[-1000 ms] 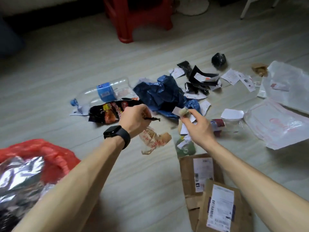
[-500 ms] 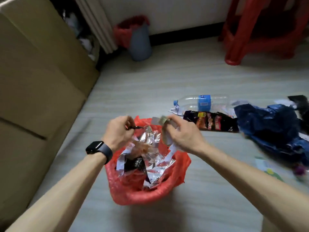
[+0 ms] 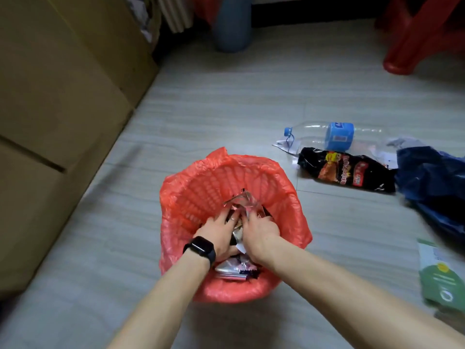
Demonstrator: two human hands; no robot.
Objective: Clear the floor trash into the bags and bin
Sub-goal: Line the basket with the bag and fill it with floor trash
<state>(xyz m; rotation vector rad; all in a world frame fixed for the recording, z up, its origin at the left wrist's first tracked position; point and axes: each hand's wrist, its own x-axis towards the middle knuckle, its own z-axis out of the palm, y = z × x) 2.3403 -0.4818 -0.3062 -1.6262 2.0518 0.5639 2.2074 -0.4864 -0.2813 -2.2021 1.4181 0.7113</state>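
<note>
1. Down inside the red-lined bin (image 3: pixel 289 197), seen from the head camera, both hands are now pressed onto the heap of wrappers (image 3: pixel 241 202). Half a second ago they hung above the rim, each pinching a scrap. Those scraps are no longer held up in the air, so they have presumably gone in with the rest.
2. The left hand (image 3: pixel 219 233), with a black watch (image 3: pixel 201 249) on its wrist, lies flat with its fingers (image 3: pixel 220 219) spread over the foil. It appears to grip nothing, though the underside is hidden.
3. The right hand (image 3: pixel 260 229) has its fingers curled downward into the heap. Whether they clutch a wrapper or merely push cannot be told.
4. The heap now sits lower in the liner than it did half a second ago. This reads as tamping, which frees room for more trash.
5. Much trash is left on the floor (image 3: pixel 251 109) to the right of the bin:
   - a clear bottle (image 3: pixel 337 133) with a blue label;
   - a black snack bag (image 3: pixel 344 172) just beside the bottle;
   - a dark blue plastic bag (image 3: pixel 432 177);
   - a green packet (image 3: pixel 442 275) at the frame's edge.
6. The task is judged only partly done.
</note>
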